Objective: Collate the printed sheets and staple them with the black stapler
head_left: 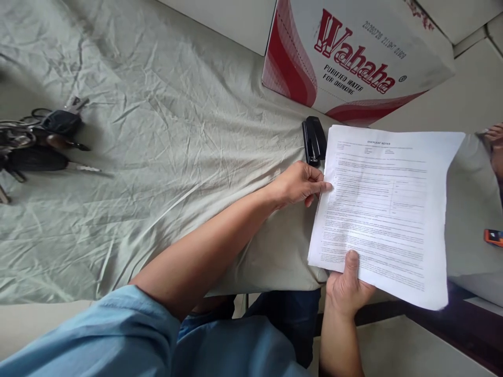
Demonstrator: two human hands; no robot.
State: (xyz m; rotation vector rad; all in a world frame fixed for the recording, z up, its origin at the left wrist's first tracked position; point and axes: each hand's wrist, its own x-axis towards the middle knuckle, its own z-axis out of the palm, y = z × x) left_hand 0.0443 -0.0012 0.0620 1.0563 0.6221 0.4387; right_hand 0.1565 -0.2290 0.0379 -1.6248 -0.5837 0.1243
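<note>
A stack of printed paper sheets point(377, 209), headed "OVERLEAF NOTES", is held up at the right end of the cloth-covered table. My left hand point(302, 184) pinches its left edge between thumb and fingers. From below, my right hand point(349, 287) grips the bottom edge, thumb on the top page and fingers hidden underneath. Just above my left hand a black stapler point(314, 140) lies on the cloth, beside the upper left corner of the papers. The sheets' right edge curls and looks uneven.
Behind the papers stands a white and red carton point(349, 68) marked "Wahaha". A bunch of keys point(43, 139) lies on the wrinkled pale green cloth point(157, 131) at the far left. An orange and black object point(493, 237) and part of a person point(495, 146) show at the right edge.
</note>
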